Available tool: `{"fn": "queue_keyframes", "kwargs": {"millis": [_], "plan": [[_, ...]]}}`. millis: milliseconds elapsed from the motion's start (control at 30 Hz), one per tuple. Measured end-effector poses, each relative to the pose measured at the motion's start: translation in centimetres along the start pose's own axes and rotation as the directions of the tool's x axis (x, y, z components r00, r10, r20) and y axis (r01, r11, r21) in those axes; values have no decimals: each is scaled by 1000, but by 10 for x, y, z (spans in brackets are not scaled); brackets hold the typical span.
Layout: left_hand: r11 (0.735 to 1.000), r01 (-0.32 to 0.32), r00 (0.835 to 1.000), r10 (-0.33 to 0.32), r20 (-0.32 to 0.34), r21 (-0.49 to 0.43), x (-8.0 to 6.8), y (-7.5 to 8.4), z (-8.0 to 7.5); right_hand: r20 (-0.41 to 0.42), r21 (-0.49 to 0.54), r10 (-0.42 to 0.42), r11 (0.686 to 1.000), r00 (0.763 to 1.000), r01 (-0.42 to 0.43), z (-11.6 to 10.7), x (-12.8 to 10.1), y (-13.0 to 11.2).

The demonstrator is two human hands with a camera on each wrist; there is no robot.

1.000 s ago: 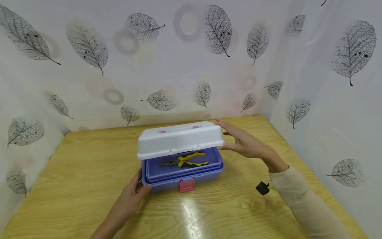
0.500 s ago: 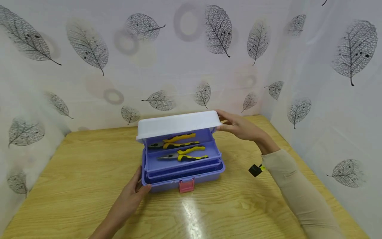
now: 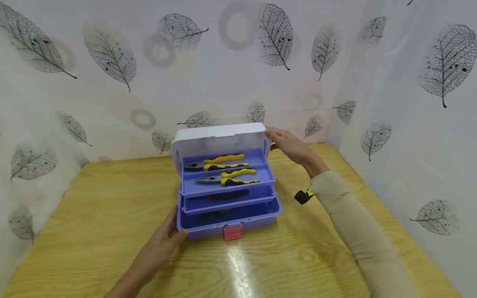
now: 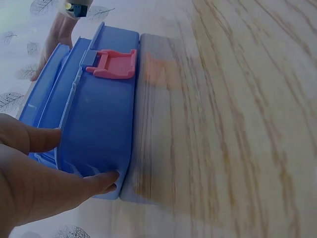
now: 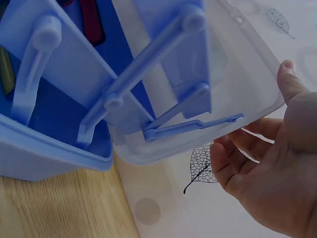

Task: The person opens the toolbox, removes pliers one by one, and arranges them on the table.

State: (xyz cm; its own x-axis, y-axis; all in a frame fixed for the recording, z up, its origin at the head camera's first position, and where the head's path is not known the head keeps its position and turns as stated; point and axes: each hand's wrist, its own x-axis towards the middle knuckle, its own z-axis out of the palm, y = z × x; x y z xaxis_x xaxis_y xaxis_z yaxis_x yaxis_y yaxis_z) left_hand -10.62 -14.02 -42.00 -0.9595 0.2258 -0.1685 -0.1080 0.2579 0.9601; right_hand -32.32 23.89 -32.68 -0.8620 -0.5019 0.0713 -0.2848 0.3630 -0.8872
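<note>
The toolbox (image 3: 229,198) sat near the middle of the table (image 3: 93,231), its purple body wide open and its pink latch (image 3: 233,232) hanging at the front edge. The white lid (image 3: 220,138) stood tipped up and back behind the box, and the trays were fanned out in steps beneath it. On the top tray lay one pair of yellow-handled pliers (image 3: 214,162), and just in front, one step lower, lay a second pair of pliers (image 3: 226,178); darker tools showed in the lower levels, too shadowed to name.

The right hand (image 3: 290,145) was at the lid's right end, thumb on the rim and fingers curled round behind it, so the grip held the lid. The right wrist view showed the thumb against the translucent lid edge (image 5: 257,94), with the purple hinge arms (image 5: 148,74) splayed below.

The left hand (image 3: 164,242) was at the box's front left corner, fingers fairly straight, thumb and fingertips pressed against the purple wall (image 4: 101,134); the grip was relaxed and merely steadied the box.

Behind the toolbox, leaf-printed sheeting (image 3: 112,62) walled in the table on three sides.
</note>
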Motion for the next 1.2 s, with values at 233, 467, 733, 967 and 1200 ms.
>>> {"fn": "queue_keyframes", "kwargs": {"millis": [233, 467, 733, 967, 1200], "plan": [[996, 24, 999, -21, 33, -84, 0, 3, 0, -73, 224, 116, 970, 991, -97, 6, 22, 10], [994, 9, 999, -5, 41, -105, 2, 4, 2, -58, 318, 152, 940, 987, -126, 9, 29, 33], [998, 38, 998, -35, 43, -53, 3, 6, 3, -48, 306, 145, 944, 988, -123, 23, 34, 50], [999, 48, 998, -47, 50, -16, 2, 5, 2, -76, 327, 189, 932, 979, -155, 33, 36, 60], [999, 43, 998, -43, 41, 6, 0, 3, -1, -54, 381, 229, 904, 972, -192, 42, 32, 72]]}}
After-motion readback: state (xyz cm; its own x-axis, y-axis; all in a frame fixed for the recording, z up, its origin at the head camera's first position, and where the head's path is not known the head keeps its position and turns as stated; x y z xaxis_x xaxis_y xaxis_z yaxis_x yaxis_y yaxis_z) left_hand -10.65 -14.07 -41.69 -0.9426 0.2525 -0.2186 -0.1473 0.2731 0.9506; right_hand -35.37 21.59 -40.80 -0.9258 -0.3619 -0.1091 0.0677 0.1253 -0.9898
